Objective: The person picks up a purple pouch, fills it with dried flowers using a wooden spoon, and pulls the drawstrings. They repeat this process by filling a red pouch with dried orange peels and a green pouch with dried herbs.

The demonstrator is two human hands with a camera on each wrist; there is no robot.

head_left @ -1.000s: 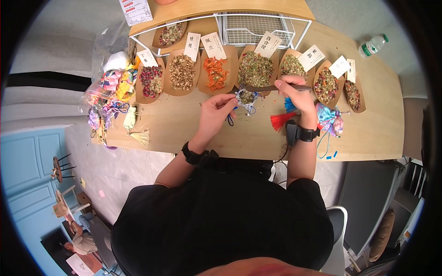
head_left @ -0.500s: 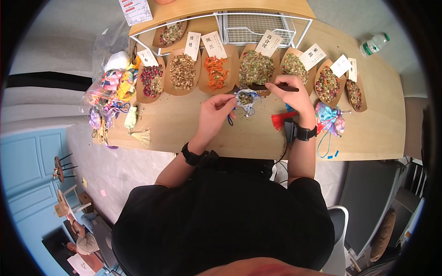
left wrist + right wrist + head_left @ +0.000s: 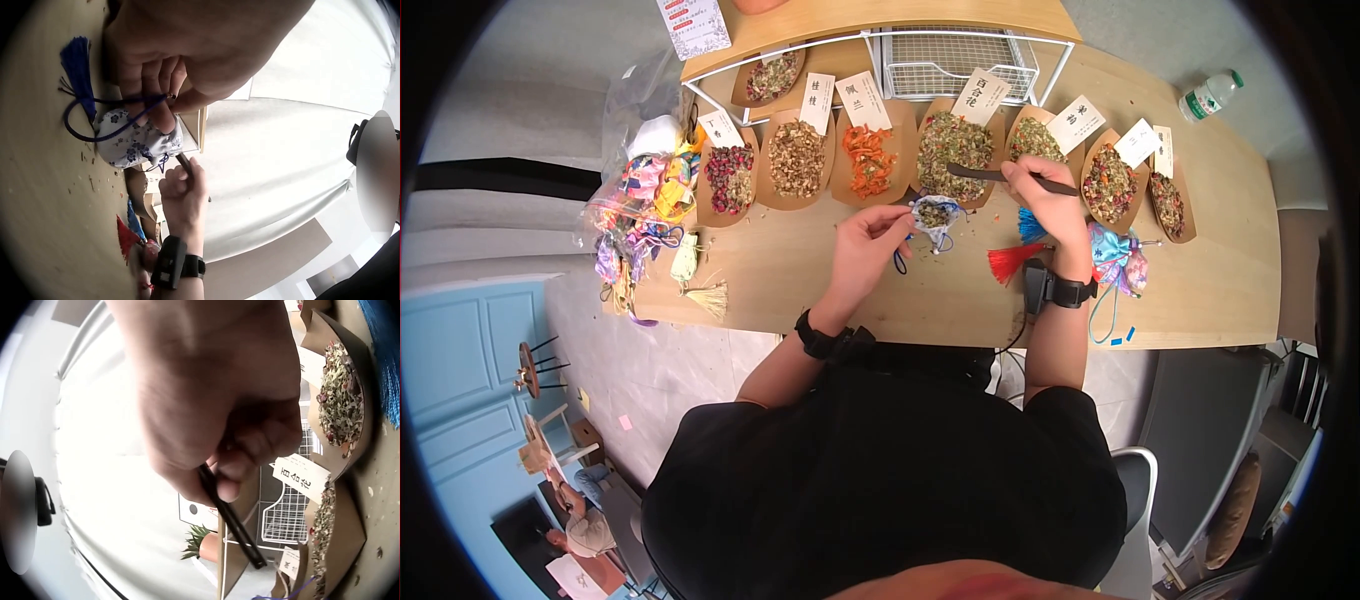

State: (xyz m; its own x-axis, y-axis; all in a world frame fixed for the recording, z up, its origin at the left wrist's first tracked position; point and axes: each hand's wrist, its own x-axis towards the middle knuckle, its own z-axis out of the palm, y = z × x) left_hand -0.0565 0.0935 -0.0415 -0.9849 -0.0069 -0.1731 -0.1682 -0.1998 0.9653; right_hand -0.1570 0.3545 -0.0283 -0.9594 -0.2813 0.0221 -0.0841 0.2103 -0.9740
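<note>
My left hand (image 3: 870, 245) pinches the rim of a small white drawstring pouch (image 3: 122, 147) with blue flowers. Its mouth faces up in the head view and bits of dried herb show inside. A blue cord (image 3: 78, 131) and blue tassel (image 3: 78, 69) hang from it. In my right hand (image 3: 1045, 195) is a slim dark scoop (image 3: 975, 172), gripped between thumb and fingers. The scoop's tip is over the near part of a paper tray of greenish dried herbs (image 3: 960, 145), just beyond the pouch.
More paper trays of dried material, including orange shreds (image 3: 868, 160) and dark red buds (image 3: 728, 170), line the table's back with labels. A bag of colourful pouches (image 3: 655, 180) lies left. A red tassel (image 3: 1010, 263), satin pouches (image 3: 1117, 262) and a bottle (image 3: 1212, 97) are right.
The scoop has gone from just above the pouch to over the herb tray, its angle shifting as my right hand turned. My left hand and the pouch have stayed in place.
</note>
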